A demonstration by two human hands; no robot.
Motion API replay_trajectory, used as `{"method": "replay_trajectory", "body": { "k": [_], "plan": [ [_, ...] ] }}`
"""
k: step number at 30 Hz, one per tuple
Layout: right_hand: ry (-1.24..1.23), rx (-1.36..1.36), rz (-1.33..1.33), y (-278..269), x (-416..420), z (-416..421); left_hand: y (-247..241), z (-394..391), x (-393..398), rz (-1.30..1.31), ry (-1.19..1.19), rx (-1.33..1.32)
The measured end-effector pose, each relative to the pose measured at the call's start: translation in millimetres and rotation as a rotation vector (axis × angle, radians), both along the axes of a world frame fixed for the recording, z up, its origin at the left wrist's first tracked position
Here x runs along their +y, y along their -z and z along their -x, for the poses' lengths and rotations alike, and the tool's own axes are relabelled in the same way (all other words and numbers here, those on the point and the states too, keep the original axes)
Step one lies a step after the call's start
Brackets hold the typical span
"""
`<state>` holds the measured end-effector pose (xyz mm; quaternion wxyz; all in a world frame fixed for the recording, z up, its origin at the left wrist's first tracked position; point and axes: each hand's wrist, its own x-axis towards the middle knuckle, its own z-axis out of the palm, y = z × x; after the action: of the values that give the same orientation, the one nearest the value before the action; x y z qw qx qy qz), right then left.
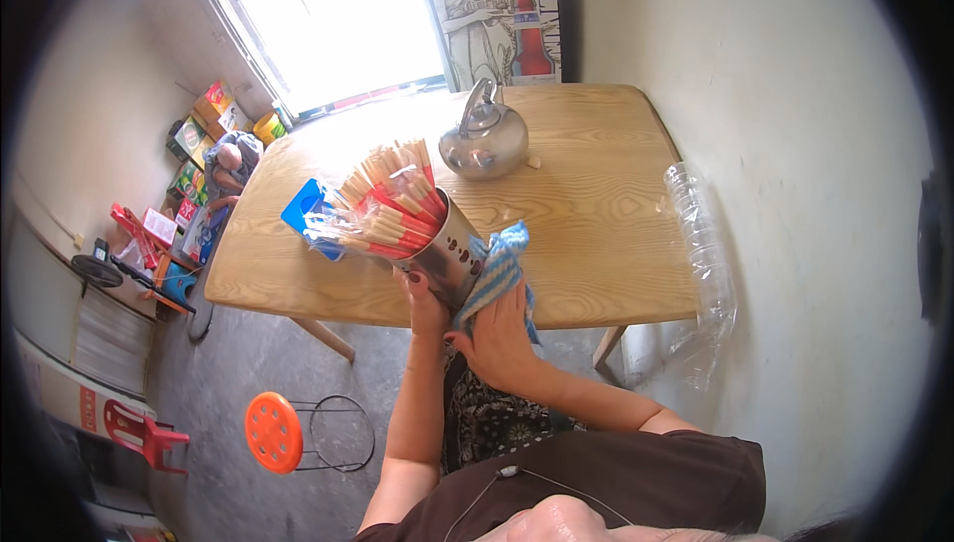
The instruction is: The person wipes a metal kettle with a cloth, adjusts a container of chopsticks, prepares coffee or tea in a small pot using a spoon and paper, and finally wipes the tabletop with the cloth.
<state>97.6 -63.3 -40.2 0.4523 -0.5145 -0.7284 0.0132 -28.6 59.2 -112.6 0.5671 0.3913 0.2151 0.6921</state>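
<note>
My left hand grips the lower part of a metal chopstick holder, which is tilted to the left above the near edge of the wooden table. Wooden chopsticks with red and clear wrapping fill the holder and stick out of its mouth. My right hand presses a blue and white striped cloth against the holder's right side. Behind the holder's wrapped chopsticks lies a blue plastic object. A metal kettle stands farther back on the table.
Stacked clear plastic cups lie along the table's right edge by the wall. An orange-topped stool and a red plastic chair are at the lower left. Another person bends beside boxes beyond the table's left side.
</note>
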Motion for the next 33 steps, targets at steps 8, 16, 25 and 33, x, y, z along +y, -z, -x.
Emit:
{"method": "replay_trajectory", "body": {
  "k": [8,16,25,33],
  "plan": [
    [-0.152,0.256,-0.162,-12.8,45.9,-10.2,13.3,6.3,-3.8,-0.073,0.092,0.058],
    [-0.239,0.914,0.231,-5.3,86.0,-27.9,34.2,5.8,2.6,-0.053,-0.208,0.282],
    [0.016,0.851,0.426,13.9,38.6,-22.4,-20.9,-12.8,-17.0,-0.218,-0.33,0.418],
    [-0.181,1.79,0.194,-17.3,35.3,-84.1,-46.8,-33.4,-13.6,-0.203,-0.461,0.561]
  ]
}}
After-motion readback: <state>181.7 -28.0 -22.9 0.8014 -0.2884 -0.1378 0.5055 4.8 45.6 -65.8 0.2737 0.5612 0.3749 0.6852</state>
